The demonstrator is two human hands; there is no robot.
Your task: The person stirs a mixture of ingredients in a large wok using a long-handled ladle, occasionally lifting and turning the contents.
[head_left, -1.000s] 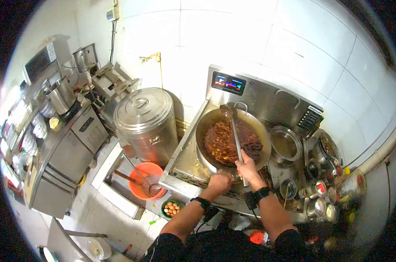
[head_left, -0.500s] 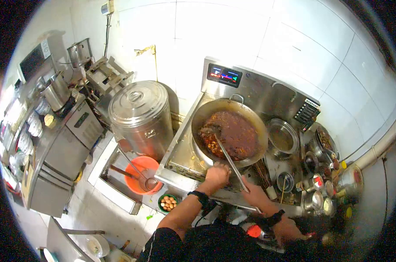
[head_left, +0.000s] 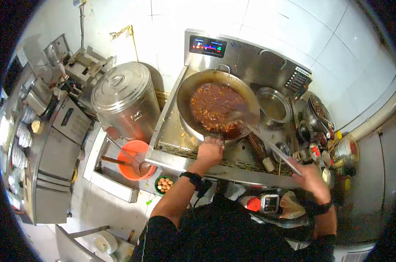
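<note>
Closest in, at the waist: a small grey device (head_left: 270, 203) with a lit screen, digits too small to read. Just beyond, left hand (head_left: 210, 151) clamped on the near handle of the wok (head_left: 183, 100), fingers curled tight at the rim, black watch on the wrist. Off to the right, right hand (head_left: 309, 177) closed in a fist around the end of a long ladle (head_left: 268, 144). From that fist, handle slanting up and left, bowl sunk in the brown saucy food at the wok's right side, well apart from the fingers. Wok seated on the steel cooker (head_left: 171, 131). Left of the cooker, low down: a green bowl of eggs (head_left: 164, 184) and an orange bucket (head_left: 130, 153). Above those, a big lidded steel pot (head_left: 123, 98). Right of the wok, a steel basin (head_left: 272, 105), then a cluster of seasoning tins (head_left: 322, 150), labels unreadable. Farthest back, on the cooker's upright panel: a display (head_left: 207, 46) glowing red and blue, and a black key pad (head_left: 296, 80), neither legible.
</note>
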